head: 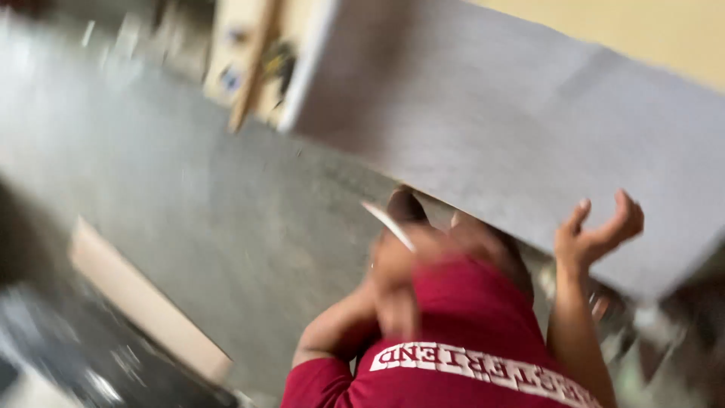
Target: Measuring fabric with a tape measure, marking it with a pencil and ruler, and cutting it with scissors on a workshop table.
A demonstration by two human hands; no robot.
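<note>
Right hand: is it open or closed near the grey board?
Open. The right hand shows spread, slightly curled fingers against the grey board. The blur hides whether it touches the board.

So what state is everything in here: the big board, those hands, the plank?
Grey board: raised, tilted over a bent person's head.
Raised hand: open, fingers curled, against the board; contact unclear.
Other arm: bent, hand blurred.
Pale plank: flat on the floor.
</note>
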